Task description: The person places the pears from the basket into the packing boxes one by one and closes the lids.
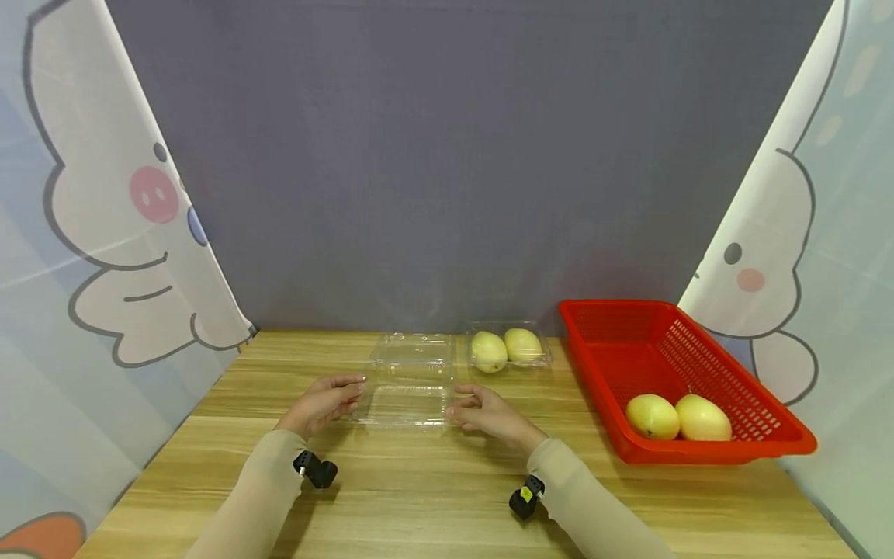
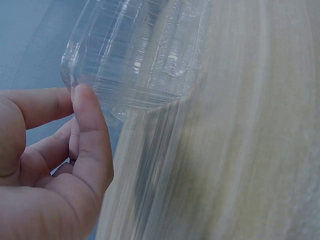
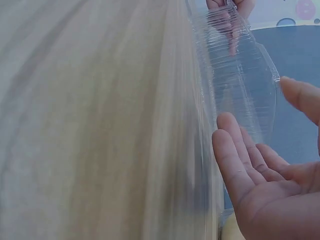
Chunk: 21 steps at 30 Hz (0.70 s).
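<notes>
A clear plastic clamshell box [image 1: 408,404] stands on the table with its lid raised at the back, and nothing lies inside. My left hand [image 1: 328,402] is at its left side. In the left wrist view, thumb and forefinger pinch the rim of the clear box [image 2: 125,55]. At the right side is my right hand [image 1: 492,419]. The right wrist view shows its fingers fairly straight along the box wall [image 3: 240,75], with the thumb [image 3: 300,97] near the upper rim.
Behind and right, a second clear box [image 1: 508,363] holds two pale yellow oval fruits [image 1: 489,352]. A red plastic basket [image 1: 594,380] at the right has two more such fruits [image 1: 653,417] in its near end. A grey cloth backdrop [image 1: 447,171] rises behind the wooden table [image 1: 419,489].
</notes>
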### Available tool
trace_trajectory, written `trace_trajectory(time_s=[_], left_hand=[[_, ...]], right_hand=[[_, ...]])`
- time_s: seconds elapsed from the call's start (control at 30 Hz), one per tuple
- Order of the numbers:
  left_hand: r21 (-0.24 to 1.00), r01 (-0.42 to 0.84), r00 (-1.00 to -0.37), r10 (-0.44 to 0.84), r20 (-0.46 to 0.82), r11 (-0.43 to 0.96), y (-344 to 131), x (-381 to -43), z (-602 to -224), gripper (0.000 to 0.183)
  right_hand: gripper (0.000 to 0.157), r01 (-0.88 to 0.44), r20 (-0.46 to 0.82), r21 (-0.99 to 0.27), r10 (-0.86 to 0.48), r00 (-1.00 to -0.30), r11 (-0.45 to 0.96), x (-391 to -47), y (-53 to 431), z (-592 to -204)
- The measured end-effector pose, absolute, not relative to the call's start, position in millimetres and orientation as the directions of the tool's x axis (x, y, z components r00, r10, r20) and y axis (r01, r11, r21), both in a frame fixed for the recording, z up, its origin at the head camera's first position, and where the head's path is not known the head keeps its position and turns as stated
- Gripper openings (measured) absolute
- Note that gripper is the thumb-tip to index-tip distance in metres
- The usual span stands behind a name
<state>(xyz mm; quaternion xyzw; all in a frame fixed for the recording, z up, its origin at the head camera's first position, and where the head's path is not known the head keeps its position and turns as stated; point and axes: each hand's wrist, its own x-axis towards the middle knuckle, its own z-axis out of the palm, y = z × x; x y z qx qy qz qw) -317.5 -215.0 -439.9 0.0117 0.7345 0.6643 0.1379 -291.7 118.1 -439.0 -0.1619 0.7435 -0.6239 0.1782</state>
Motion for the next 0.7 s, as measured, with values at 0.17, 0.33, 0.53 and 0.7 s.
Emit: trace_trajectory(time_s=[0.17, 0.33, 0.53, 0.7], left_hand=[[0.977, -0.172, -0.963, 0.187, -0.194, 0.129, -214.5, -317.1, -439.9, 0.049], [0.975, -0.172, -0.962, 0.19, -0.197, 0.141, -215.7, -316.6, -439.4, 0.05], [0.974, -0.178, -0.961, 0.187, -0.203, 0.141, -216.1, -317.4, -439.2, 0.05], [0.975, -0.184, -0.961, 0.186, -0.204, 0.124, -215.5, -319.4, -439.1, 0.05]], right_hand=[[0.069, -0.039, -0.037, -0.987, -0.46, -0.887, 0.156, -291.7, 121.1, -439.1], [0.066, -0.095, 0.011, -0.983, -0.465, -0.885, 0.158, -288.2, 129.5, -432.2], [0.055, -0.194, 0.069, -0.954, -0.461, -0.885, 0.228, -274.2, 143.7, -411.7], [0.053, -0.262, 0.091, -0.915, -0.477, -0.874, 0.306, -262.1, 157.8, -394.5]])
